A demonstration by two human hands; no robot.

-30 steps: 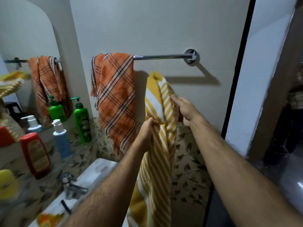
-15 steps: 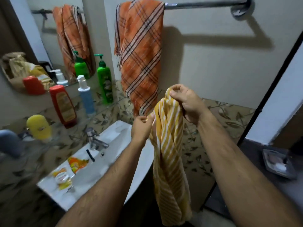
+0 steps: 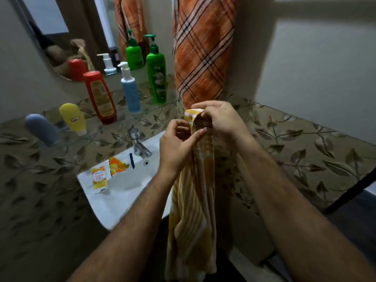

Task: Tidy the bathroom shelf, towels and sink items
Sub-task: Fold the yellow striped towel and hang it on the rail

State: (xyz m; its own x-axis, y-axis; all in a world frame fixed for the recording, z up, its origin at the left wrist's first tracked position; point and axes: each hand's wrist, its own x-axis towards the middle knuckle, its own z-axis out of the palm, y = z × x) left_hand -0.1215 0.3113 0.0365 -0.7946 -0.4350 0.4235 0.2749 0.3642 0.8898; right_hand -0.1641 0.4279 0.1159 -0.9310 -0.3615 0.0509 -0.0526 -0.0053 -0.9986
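A yellow and white striped towel (image 3: pixel 193 210) hangs down in front of me, held at its top edge. My right hand (image 3: pixel 220 119) grips the upper corner of it. My left hand (image 3: pixel 177 145) pinches the towel just below, thumb and fingers curled round the fabric. An orange plaid towel (image 3: pixel 203 53) hangs on the wall behind my hands; its rail is out of view. On the glass shelf (image 3: pixel 142 117) stand a green pump bottle (image 3: pixel 156 72), a blue pump bottle (image 3: pixel 130 92), a red bottle (image 3: pixel 99 96), a yellow tube (image 3: pixel 72 119) and a grey-blue tube (image 3: pixel 41 129).
The white sink (image 3: pixel 114 192) sits below left with a chrome tap (image 3: pixel 138 145), two orange sachets (image 3: pixel 99 180) and a small dark item on its rim. A mirror (image 3: pixel 81 37) fills the upper left. Leaf-patterned tiles cover the lower walls. A dark door frame (image 3: pixel 350 190) runs at right.
The view has tilted down, so the rail has left the frame. Both hands lowered the yellow towel and came closer together at its top edge.
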